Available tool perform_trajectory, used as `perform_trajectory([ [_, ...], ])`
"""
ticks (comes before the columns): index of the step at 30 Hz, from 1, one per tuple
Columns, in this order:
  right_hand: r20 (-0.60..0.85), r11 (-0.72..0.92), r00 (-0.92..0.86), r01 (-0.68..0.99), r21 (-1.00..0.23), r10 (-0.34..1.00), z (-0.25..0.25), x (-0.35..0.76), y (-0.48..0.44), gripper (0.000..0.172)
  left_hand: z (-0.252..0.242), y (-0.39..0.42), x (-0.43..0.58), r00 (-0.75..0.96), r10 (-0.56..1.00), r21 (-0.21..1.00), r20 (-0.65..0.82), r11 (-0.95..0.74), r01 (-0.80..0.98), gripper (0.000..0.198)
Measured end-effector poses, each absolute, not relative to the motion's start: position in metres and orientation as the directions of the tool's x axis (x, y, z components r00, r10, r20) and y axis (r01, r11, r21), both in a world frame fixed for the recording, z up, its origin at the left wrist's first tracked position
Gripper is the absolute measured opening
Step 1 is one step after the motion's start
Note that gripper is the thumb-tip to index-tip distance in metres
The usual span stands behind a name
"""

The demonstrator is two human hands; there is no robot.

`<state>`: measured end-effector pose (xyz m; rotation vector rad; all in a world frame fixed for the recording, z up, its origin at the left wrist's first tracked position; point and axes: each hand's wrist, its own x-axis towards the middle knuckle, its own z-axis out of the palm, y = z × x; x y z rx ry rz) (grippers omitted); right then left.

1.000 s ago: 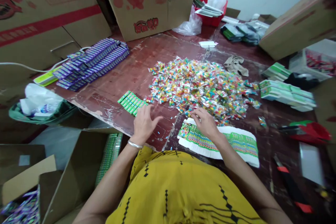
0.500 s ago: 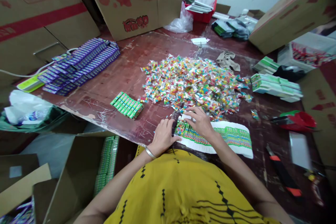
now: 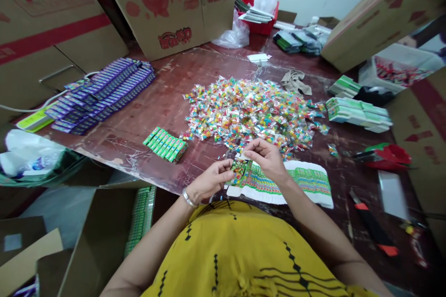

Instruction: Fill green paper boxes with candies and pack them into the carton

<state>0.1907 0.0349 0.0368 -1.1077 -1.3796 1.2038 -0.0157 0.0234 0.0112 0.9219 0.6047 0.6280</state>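
Observation:
My left hand (image 3: 209, 181) and my right hand (image 3: 266, 158) together pinch one flat green printed carton blank (image 3: 239, 170), lifted just above a fanned row of the same flat blanks (image 3: 299, 185) at the table's near edge. My left fingers grip its near end, my right fingers its far end. Just beyond my hands lies a wide heap of small colourful wrapped candies (image 3: 247, 111). To the left of my hands sits a short row of filled green boxes (image 3: 165, 144).
Purple boxes (image 3: 101, 93) are stacked at the table's far left. Green box stacks (image 3: 358, 113), a red tape dispenser (image 3: 386, 155) and an orange-handled cutter (image 3: 371, 227) lie on the right. Big cartons (image 3: 167, 4) stand behind. An open carton holding green boxes (image 3: 139, 216) sits below left.
My left hand came from the bare tabletop to the row of flat blanks. Both hands have taken one blank from the row's left end and raised it.

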Motion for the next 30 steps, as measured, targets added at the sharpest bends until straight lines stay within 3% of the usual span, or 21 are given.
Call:
perform_trajectory([
  [4,0.129,0.133,-0.073,0.049,-0.990,0.989,0.037,0.188,0.030,0.019,0.007,0.019,-0.015,0.713,0.661,0.725,-0.234,0.608,-0.325,0.057],
  [8,0.156,0.167,-0.122,0.084,-0.982,0.980,0.042,0.187,0.028,0.017,0.008,0.016,-0.015,0.751,0.619,0.670,-0.231,0.661,-0.339,0.057],
  [11,0.287,0.310,-0.124,0.265,-0.913,0.950,0.051,0.188,0.026,0.014,0.011,0.017,-0.016,0.732,0.650,0.679,-0.204,0.633,-0.372,0.052],
  [13,0.381,0.390,-0.109,0.429,-0.815,0.918,0.055,0.191,0.021,0.026,0.012,0.019,-0.017,0.705,0.684,0.694,-0.185,0.599,-0.399,0.050],
  [15,0.378,0.418,-0.184,0.496,-0.761,0.907,0.055,0.193,0.015,0.041,0.014,0.021,-0.019,0.678,0.714,0.719,-0.177,0.564,-0.407,0.052],
  [19,0.191,0.370,-0.399,0.441,-0.817,0.897,0.052,0.193,0.005,0.051,0.014,0.024,-0.021,0.628,0.762,0.786,-0.159,0.482,-0.386,0.051],
  [25,-0.093,0.074,-0.473,0.322,-0.944,0.876,0.054,0.200,0.017,0.024,0.021,0.021,-0.020,0.634,0.762,0.954,-0.131,0.271,-0.129,0.039],
  [30,0.056,0.070,-0.085,0.177,-0.982,0.995,0.040,0.188,0.018,0.041,0.021,0.020,-0.014,0.354,0.932,0.988,-0.073,0.116,-0.100,0.028],
])
